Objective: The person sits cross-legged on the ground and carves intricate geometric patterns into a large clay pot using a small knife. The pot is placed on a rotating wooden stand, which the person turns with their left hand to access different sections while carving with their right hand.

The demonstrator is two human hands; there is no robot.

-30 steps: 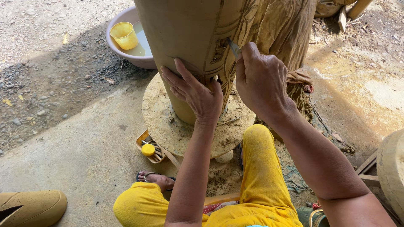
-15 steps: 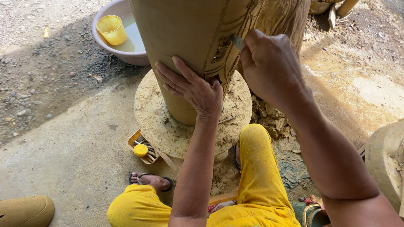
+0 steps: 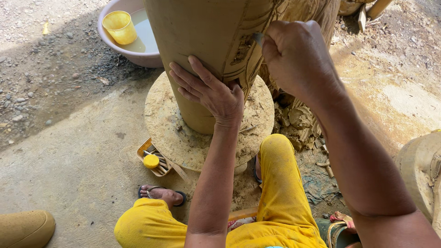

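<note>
A tall tan clay pot point(image 3: 206, 41) stands on a round, clay-caked turntable point(image 3: 165, 124). My left hand point(image 3: 209, 89) lies flat against the pot's lower side, fingers spread. Higher up, my right hand point(image 3: 298, 59) is closed around a small metal carving tool point(image 3: 257, 37) whose tip meets the pot's carved grooves. Most of the tool is hidden in my fist. My legs in yellow trousers point(image 3: 275, 183) straddle the turntable.
A pink basin point(image 3: 117, 46) of water with a yellow cup point(image 3: 120, 26) floating in it sits behind the pot. A small tray of tools point(image 3: 154, 158) lies by the turntable. Clay scraps point(image 3: 298, 119) are heaped at right. Another clay piece point(image 3: 420, 170) stands at the right edge.
The view has shifted closer to the pot. My right hand has moved slightly up along the carved band; my left hand stays pressed on the pot.
</note>
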